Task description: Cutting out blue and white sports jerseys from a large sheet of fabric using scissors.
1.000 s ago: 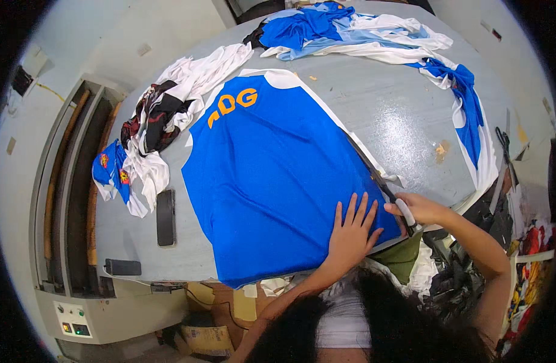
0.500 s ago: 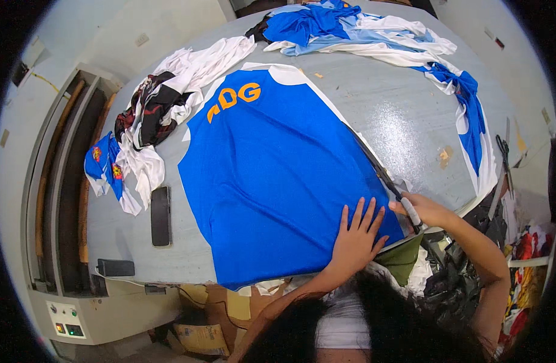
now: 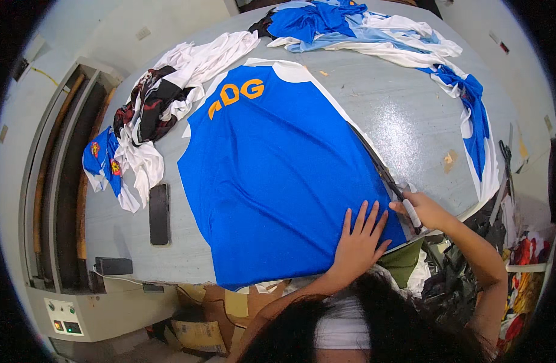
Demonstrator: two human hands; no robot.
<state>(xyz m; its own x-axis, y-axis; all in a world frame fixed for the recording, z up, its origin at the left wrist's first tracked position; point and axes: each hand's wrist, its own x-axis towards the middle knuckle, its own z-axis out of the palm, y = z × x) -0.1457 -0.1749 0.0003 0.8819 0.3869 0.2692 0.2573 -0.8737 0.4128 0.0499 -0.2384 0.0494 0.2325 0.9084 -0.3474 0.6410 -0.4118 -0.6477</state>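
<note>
A blue fabric jersey panel (image 3: 272,181) with orange lettering and white margins lies spread on the grey table (image 3: 344,85). My left hand (image 3: 361,237) rests flat on its lower right part, fingers spread. Along the panel's right edge run the long dark blades of a pair of scissors (image 3: 381,166), pointing away from me. My right hand (image 3: 426,210) is closed around the scissors' handles, which have a pale wrapping. Part of the handles is hidden by the fingers.
Left of the panel lie a black phone (image 3: 159,215), a small black box (image 3: 113,266) with a cable, and piled white and dark fabric (image 3: 163,103). Blue and white cloth (image 3: 314,24) is heaped at the far edge; a strip (image 3: 476,133) hangs down the right side.
The whole view has shifted slightly. Both hands, the scissors and the blue panel keep nearly the same places relative to each other.
</note>
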